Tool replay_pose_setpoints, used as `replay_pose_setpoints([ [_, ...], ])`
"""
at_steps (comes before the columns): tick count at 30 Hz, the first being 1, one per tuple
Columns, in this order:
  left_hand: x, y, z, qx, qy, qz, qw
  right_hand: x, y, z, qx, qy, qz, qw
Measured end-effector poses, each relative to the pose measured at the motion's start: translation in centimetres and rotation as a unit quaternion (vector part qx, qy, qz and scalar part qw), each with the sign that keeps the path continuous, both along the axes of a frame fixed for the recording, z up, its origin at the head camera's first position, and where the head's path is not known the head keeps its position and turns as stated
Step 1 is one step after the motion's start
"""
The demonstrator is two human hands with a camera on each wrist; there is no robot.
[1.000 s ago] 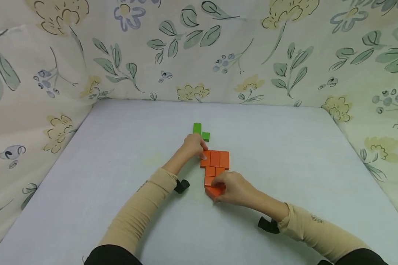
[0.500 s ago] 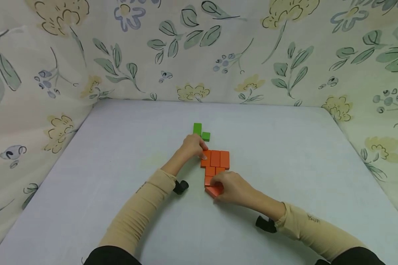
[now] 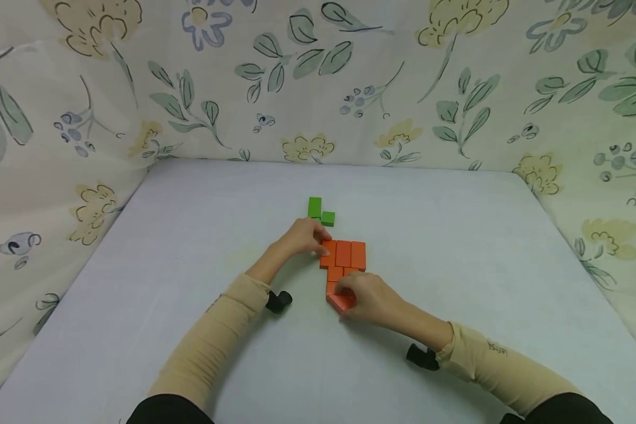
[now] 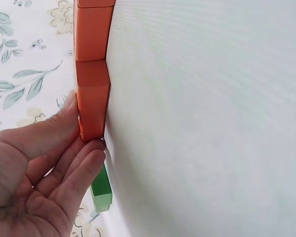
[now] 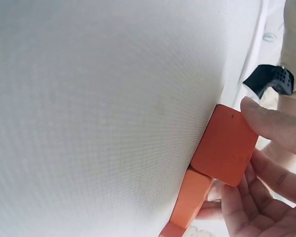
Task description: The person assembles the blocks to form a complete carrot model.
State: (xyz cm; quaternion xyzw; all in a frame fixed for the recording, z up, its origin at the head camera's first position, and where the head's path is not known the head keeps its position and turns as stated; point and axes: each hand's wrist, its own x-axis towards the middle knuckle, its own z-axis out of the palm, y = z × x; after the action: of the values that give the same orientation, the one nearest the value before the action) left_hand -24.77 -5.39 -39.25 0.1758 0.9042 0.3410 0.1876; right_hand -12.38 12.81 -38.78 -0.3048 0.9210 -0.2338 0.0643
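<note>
As a person's left hand (image 3: 301, 237) and right hand (image 3: 373, 297) reach across a white surface (image 3: 456, 247), both touch an orange figure (image 3: 343, 254) built of blocks near its middle. At the far end, three oblong blocks lie side by side; a narrower stretch of smaller blocks (image 3: 335, 274) follows toward the person, partly hidden by the right hand. The left hand lightly pinches the corner of the leftmost block (image 3: 329, 260), its fingertips at the far end. The right hand, fingers curled, grips the nearest block (image 3: 341, 304), an angled piece against the narrow stretch. Beyond the orange figure lie a longer green block (image 3: 315, 207) and, just beside it, a small green block (image 3: 328, 218), with a visible gap between the small one and the orange. The orange part looks almost completely laid; only the nearest block, being held, seems unsettled. Whether the green pieces are finished is unclear, as the left hand may hide more.
</note>
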Motion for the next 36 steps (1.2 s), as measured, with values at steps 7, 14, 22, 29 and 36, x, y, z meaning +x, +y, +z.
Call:
replay_pose_setpoints([
  [7, 0.1, -0.5, -0.5, 0.021, 0.002, -0.024, 0.9995, -0.1, 0.0, 0.0, -0.001, 0.013, 0.01, 0.9999],
  [14, 0.1, -0.7, -0.3, 0.014, 0.015, -0.031, 0.9993, -0.1, -0.1, 0.0, 0.001, 0.01, 0.006, 0.9999],
  [22, -0.2, -1.5, -0.1, 0.016, 0.018, -0.056, 0.9982, -2.0, 0.5, 2.4, 0.008, -0.074, 0.032, 0.9967],
  [29, -0.1, -1.7, 0.1, 0.014, 0.024, -0.073, 0.9969, -8.7, 1.1, 5.6, 0.009, -0.087, 0.021, 0.996],
  [36, 0.2, -1.2, -0.3, 0.016, 0.054, -0.072, 0.9958, -15.8, -0.7, 4.2, 0.08, 0.007, 0.02, 0.9966],
])
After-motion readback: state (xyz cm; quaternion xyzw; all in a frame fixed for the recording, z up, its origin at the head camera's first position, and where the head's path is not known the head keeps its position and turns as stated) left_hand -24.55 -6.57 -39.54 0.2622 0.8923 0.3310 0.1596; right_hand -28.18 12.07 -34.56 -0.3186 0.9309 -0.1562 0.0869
